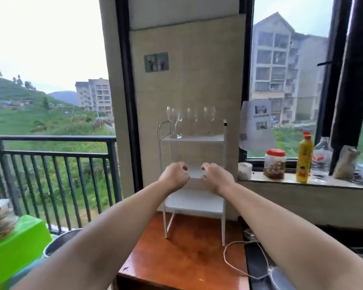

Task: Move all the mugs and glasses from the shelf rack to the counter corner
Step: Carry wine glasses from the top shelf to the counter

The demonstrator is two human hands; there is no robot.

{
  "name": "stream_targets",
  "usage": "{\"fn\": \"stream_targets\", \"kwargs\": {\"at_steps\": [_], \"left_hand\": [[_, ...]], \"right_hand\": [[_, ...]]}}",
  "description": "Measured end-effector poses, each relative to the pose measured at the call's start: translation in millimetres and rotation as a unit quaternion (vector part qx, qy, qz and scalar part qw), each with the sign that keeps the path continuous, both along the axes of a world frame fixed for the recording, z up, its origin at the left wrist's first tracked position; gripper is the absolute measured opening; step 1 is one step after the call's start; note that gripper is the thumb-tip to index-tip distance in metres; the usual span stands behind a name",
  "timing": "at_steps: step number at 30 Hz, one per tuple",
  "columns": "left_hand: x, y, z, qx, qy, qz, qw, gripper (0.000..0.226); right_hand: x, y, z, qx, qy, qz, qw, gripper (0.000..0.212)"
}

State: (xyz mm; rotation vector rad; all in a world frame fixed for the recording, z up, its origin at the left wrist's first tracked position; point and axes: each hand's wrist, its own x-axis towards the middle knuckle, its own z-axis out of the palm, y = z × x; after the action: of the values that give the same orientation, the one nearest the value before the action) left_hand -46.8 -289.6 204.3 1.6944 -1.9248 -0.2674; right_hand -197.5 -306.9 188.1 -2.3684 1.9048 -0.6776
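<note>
A white three-tier shelf rack point(224, 155) stands on a reddish wooden table against the wall. Several clear wine glasses stand in a row on its top tier; the leftmost wine glass point(176, 122) is nearest, another wine glass point(209, 117) is at the right end. The two lower tiers look bare. My left hand point(175, 175) and my right hand point(215, 176) hover side by side in front of the middle tier, fingers curled and holding nothing, well below the glasses.
A wooden table point(182, 254) carries the rack, with a white cord point(235, 266) on its right side. On the window ledge to the right stand a white cup point(245, 171), a red-lidded jar point(275, 163), a yellow bottle point(304, 158) and a clear bottle point(322, 160). A green box point(15, 250) sits at left.
</note>
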Motion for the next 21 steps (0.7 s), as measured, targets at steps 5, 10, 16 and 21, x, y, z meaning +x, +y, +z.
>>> {"fn": "stream_targets", "kwargs": {"at_steps": [5,10,16,21], "left_hand": [[17.7,-80.4,33.4,-0.034,0.077,-0.009,0.996,0.024],[26.3,-157.9,57.6,-0.042,0.216,0.02,0.975,0.021],[27.1,-243.7,78.0,-0.004,0.449,0.029,0.893,0.026],[22.5,-285.4,80.0,0.034,0.522,0.018,0.852,0.011]], "right_hand": [[18.5,-63.2,43.6,-0.034,-0.025,-0.02,0.999,0.034],[22.9,-132.3,74.9,-0.078,-0.102,-0.044,0.991,0.036],[7.0,-230.5,99.5,-0.039,-0.337,-0.108,0.934,0.042],[-4.4,-295.9,103.5,0.039,-0.518,-0.103,0.848,0.041]]}}
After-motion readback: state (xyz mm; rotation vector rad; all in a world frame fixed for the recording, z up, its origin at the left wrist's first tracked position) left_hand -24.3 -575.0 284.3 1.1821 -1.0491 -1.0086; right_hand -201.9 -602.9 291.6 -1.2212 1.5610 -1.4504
